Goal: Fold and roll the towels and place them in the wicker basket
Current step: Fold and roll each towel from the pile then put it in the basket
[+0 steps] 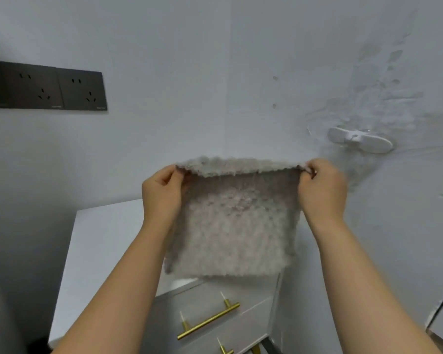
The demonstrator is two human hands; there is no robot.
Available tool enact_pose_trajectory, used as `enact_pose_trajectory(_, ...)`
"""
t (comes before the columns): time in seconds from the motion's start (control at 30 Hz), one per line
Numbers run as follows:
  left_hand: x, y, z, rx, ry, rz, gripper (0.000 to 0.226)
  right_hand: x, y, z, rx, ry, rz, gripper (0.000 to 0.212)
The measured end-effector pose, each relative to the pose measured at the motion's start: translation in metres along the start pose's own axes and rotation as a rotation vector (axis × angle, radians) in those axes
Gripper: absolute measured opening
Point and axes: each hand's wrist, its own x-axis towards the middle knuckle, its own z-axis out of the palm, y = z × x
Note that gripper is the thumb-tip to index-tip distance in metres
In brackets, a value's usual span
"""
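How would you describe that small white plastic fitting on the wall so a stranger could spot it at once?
Start at the pale wall behind the held-up fluffy grey towel. Just above and right of the right hand, where the paint looks blotchy, sits the white fitting. It alone is pale, rounded and raised; the dark sockets lie far left.

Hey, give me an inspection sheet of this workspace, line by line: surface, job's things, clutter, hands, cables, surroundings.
Surface: white cabinet top, partly hidden by the left arm; drawers with brass handles below.
Job's things: grey towel hangs spread in the air; wicker basket not in view.
Clutter: nothing seen.
Hands: left hand pinches the towel's upper left corner, right hand the upper right.
Cables: nothing seen.
Surroundings: two dark wall sockets at left; white wall holder at right.
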Motion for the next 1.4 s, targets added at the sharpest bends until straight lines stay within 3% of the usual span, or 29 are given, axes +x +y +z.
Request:
enact_pose_trajectory(0.1,-0.001,0.023,0.002,-0.010,0.029,0.264,0.017,0.003,-0.014,-0.005,0.272,0.342,-0.218,0.021)
enact_pose_trajectory(0.17,0.000,0.026,-0.002,0.005,0.002,0.366,0.023,0.001,-0.010,-0.003,0.214,0.350,-0.286,0.021)
enact_pose_trajectory(0.23,0.001,0.016,-0.012,0.168,-0.077,0.347,0.034,-0.003,0.004,0.000,0.055,0.078,-0.262,0.015)
enact_pose_trajectory(0.3,0.007,-0.004,-0.027,0.516,-0.266,0.205,0.037,-0.007,0.015,0.003,-0.145,-0.406,-0.162,0.010)
enact_pose_trajectory(0.37,0.015,-0.029,-0.043,0.883,-0.536,0.071,0.023,-0.013,0.022,0.004,-0.249,-0.794,-0.087,0.007)
enact_pose_trajectory(0.43,0.021,-0.046,-0.055,1.027,-0.713,-0.032,0.015,-0.020,0.026,0.003,-0.334,-1.031,-0.074,0.019)
enact_pose_trajectory(0.6,0.028,-0.045,-0.065,0.732,-0.912,-0.184,0.022,-0.021,0.031,-0.006,-0.395,-1.259,-0.064,0.014)
enact_pose_trajectory(0.7,0.026,-0.045,-0.073,0.632,-1.024,-0.363,0.029,-0.020,0.032,-0.009,-0.441,-1.357,-0.096,0.025)
enact_pose_trajectory(0.8,0.028,-0.052,-0.083,0.655,-1.022,-0.469,0.044,-0.021,0.035,-0.011,-0.370,-1.483,-0.033,0.023)
enact_pose_trajectory(0.87,0.028,-0.049,-0.086,0.629,-0.981,-0.503,0.035,-0.021,0.037,-0.011,-0.276,-1.540,0.050,0.009)
enact_pose_trajectory(1.07,0.031,-0.051,-0.097,0.514,-0.945,-0.565,0.047,-0.018,0.038,-0.005,-0.172,-1.520,0.173,0.006)
enact_pose_trajectory(1.13,0.031,-0.047,-0.094,0.533,-0.875,-0.508,0.031,-0.016,0.038,-0.001,-0.135,-1.452,0.187,0.010)
enact_pose_trajectory(1.2,0.033,-0.044,-0.089,0.570,-0.757,-0.402,0.018,-0.013,0.037,0.004,-0.109,-1.340,0.175,0.010)
enact_pose_trajectory(1.4,0.039,-0.063,-0.075,0.606,-0.267,-0.224,0.022,-0.019,0.037,0.039,0.079,-0.877,0.231,0.016)
